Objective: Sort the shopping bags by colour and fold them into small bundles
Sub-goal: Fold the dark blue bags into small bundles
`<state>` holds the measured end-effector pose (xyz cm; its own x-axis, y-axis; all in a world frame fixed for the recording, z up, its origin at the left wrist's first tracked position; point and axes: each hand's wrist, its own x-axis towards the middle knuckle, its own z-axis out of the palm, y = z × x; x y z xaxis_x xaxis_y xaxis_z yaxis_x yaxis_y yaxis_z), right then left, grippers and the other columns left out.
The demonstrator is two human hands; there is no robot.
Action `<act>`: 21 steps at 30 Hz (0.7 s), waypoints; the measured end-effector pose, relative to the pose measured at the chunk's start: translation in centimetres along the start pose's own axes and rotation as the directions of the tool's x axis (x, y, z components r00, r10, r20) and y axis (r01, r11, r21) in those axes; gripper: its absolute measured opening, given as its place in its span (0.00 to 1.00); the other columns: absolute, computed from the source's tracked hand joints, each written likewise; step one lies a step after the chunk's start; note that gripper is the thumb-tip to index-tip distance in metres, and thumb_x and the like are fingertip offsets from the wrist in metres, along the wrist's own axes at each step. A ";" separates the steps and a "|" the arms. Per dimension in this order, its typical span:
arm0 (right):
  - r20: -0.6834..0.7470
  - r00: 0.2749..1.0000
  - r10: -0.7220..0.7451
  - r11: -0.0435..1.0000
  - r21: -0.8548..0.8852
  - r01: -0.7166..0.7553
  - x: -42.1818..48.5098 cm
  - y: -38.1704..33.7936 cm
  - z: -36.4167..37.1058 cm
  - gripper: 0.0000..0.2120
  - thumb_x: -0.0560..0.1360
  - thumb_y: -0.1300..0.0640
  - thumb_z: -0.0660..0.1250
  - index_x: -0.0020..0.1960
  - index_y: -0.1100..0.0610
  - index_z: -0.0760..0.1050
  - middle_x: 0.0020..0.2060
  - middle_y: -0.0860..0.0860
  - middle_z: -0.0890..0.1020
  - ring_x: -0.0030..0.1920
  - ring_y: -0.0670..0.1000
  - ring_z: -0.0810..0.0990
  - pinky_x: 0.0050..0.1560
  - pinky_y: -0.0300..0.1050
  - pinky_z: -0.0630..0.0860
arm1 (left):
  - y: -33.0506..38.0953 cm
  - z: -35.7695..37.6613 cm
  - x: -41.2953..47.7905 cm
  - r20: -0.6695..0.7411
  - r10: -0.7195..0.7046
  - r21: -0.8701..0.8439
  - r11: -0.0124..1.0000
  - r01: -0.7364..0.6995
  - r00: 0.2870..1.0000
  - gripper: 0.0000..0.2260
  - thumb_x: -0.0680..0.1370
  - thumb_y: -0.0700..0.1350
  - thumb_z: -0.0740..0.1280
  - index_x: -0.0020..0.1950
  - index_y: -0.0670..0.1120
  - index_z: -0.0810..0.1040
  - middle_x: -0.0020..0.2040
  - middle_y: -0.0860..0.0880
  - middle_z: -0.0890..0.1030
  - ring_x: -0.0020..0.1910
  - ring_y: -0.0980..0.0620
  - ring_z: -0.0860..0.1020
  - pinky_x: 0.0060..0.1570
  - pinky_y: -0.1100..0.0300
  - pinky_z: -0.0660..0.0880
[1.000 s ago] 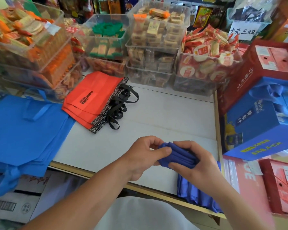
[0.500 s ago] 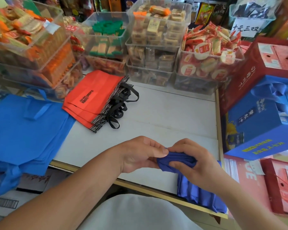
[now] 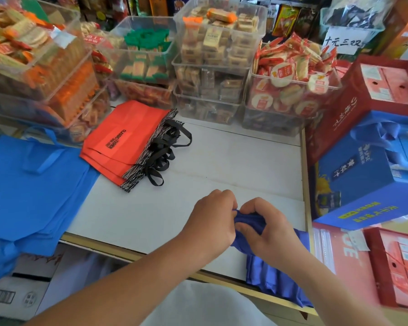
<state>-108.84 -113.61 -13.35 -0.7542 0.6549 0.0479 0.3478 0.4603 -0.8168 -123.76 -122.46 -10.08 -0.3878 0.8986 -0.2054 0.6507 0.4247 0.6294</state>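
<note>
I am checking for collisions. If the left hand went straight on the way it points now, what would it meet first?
The left hand points right, so it would likely meet the dark blue bag that both hands grip, then the right hand beyond.

Both forearms [image 3: 127,278] are bare along their whole visible length, as are the left hand [image 3: 210,220] and right hand [image 3: 271,231]. A plain white garment [image 3: 198,304] covers the torso, seen below the near edge of the counter [image 3: 222,161].
</note>
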 end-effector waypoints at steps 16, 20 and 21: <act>-0.076 0.997 -0.029 0.994 -0.112 0.020 0.4 0.6 0.9 0.15 0.74 0.63 0.76 0.52 0.52 0.72 0.46 0.44 0.76 0.46 0.47 0.79 0.42 0.43 0.78 | -2.1 1.3 0.3 0.107 -0.255 -0.595 0.758 0.268 0.961 0.03 0.78 0.39 0.70 0.48 0.47 0.82 0.43 0.46 0.86 0.42 0.51 0.84 0.50 0.48 0.83; -0.075 0.994 -0.081 0.990 -0.123 0.072 0.8 0.2 1.8 0.14 0.74 0.65 0.75 0.51 0.54 0.73 0.47 0.45 0.74 0.45 0.48 0.78 0.43 0.40 0.76 | -1.7 1.3 -0.2 -0.020 -0.191 -0.506 0.848 0.155 0.981 0.06 0.79 0.41 0.67 0.47 0.52 0.80 0.41 0.53 0.84 0.41 0.56 0.82 0.47 0.54 0.82; -0.071 0.994 -0.080 0.991 -0.110 0.072 0.9 0.0 1.7 0.13 0.74 0.64 0.75 0.52 0.54 0.74 0.47 0.46 0.75 0.46 0.48 0.78 0.44 0.39 0.76 | -1.9 1.2 -0.2 -0.015 -0.177 -0.511 0.847 0.145 0.984 0.06 0.79 0.41 0.68 0.48 0.52 0.81 0.42 0.54 0.84 0.41 0.56 0.82 0.47 0.54 0.82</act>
<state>-110.48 -114.09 -14.26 -0.7381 0.6569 0.1540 0.3514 0.5692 -0.7433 -124.18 -123.30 -12.11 -0.5068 0.8072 -0.3025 0.1615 0.4336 0.8865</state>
